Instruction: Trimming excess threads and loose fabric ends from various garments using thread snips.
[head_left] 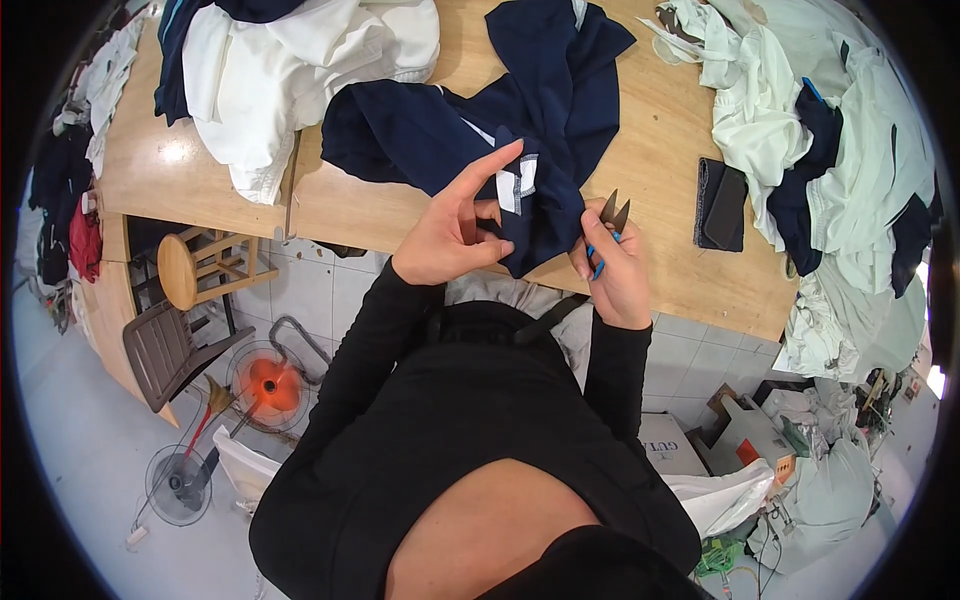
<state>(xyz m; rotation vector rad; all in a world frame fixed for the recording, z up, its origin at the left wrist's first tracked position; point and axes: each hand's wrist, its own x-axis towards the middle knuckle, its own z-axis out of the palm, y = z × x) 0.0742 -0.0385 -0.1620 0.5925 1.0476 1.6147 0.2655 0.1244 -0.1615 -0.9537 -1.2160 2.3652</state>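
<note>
Navy garment [500, 120] pinched by left hand [450, 235] | right hand [618, 275] grips snips [612, 222] – handles hidden

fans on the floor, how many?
2: an orange-centred fan under the table's left edge, a grey fan lower left of it. Others may be hidden.

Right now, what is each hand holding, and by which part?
Left hand pinches the navy garment at a fold near its white label; right hand grips thread snips by the blue handle.
</note>
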